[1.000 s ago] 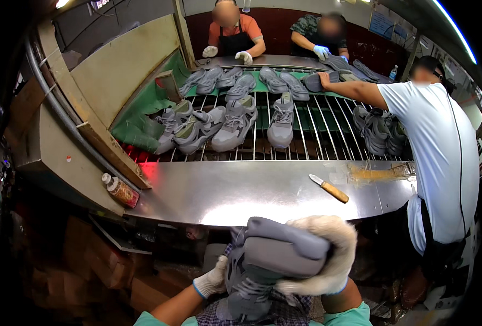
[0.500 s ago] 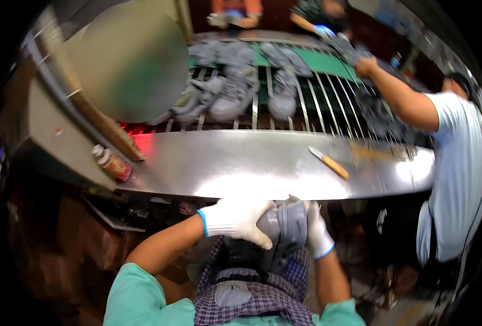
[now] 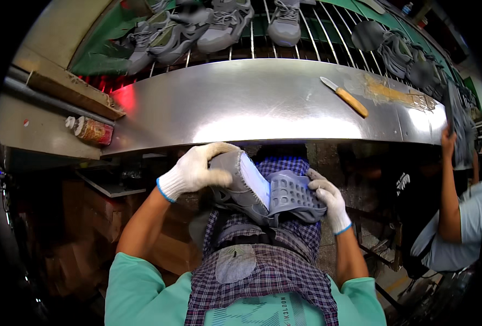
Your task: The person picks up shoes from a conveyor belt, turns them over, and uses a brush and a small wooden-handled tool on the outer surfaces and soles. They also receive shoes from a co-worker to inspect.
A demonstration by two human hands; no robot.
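Above my lap, my left hand (image 3: pixel 196 171), in a white knit glove, grips the grey shoe upper (image 3: pixel 231 173) with thumb and fingers around it. The upper is tilted so its pale underside shows. A grey rubber sole (image 3: pixel 295 195), with a grid of square hollows on its inner face, hangs folded away from the upper. The two parts meet at their lower end. Gloved as well, my right hand (image 3: pixel 330 201) holds the sole by its right edge; part of its grip is hidden behind the sole.
Ahead lies a shiny metal bench top (image 3: pixel 197 103) with a wooden-handled knife (image 3: pixel 349 101) on it. A bottle (image 3: pixel 91 131) sits at its left end. Several grey shoes (image 3: pixel 224 26) rest on metal bars beyond. At right, a co-worker (image 3: pixel 450 217) holds a dark grey piece.
The sole has swung open away from the upper, showing its inner grid. My hands have moved apart. The view has tipped downward, and the co-worker's arms have shifted.
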